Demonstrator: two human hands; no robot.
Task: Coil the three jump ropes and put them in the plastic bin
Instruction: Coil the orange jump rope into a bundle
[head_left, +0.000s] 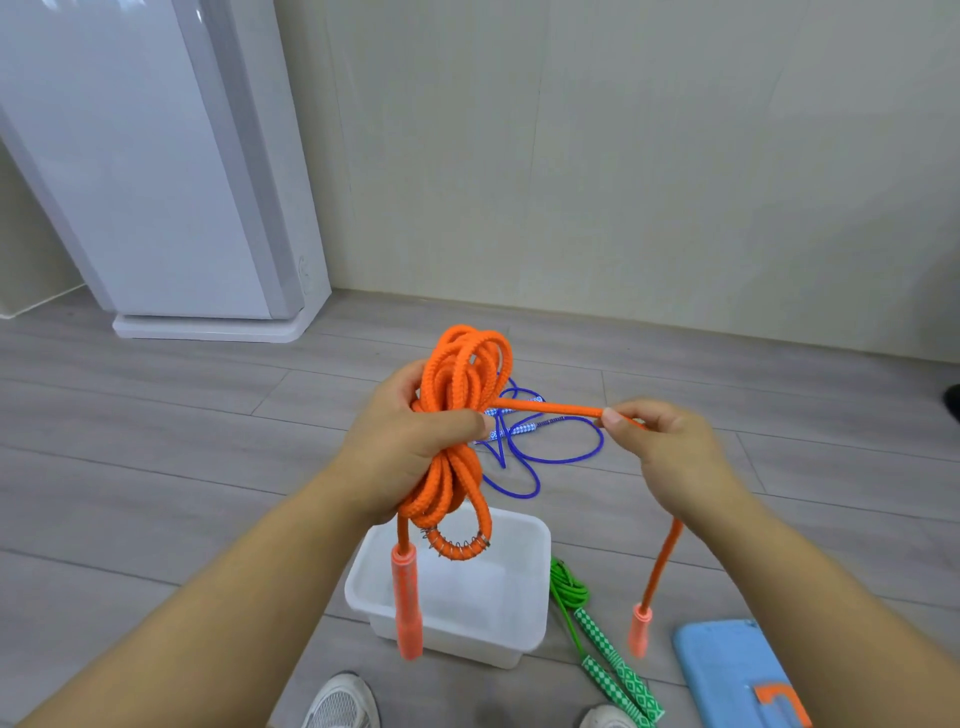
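My left hand (415, 441) grips a bundle of orange jump rope (460, 379) coiled into several loops above the white plastic bin (535, 587). One orange handle (406, 603) hangs from the bundle in front of the bin. My right hand (670, 452) pinches a straight stretch of the same rope to the right of the coil; the other handle (640, 629) dangles below that hand. The blue jump rope (550, 457) lies loose on the floor beyond the bin. The green jump rope (597, 629) lies on the floor right of the bin.
A white appliance (156, 171) stands at the back left against the wall. A blue flat object (727, 670) lies at the lower right. My shoes (343, 701) show at the bottom edge, near the bin. The floor is grey wood planks.
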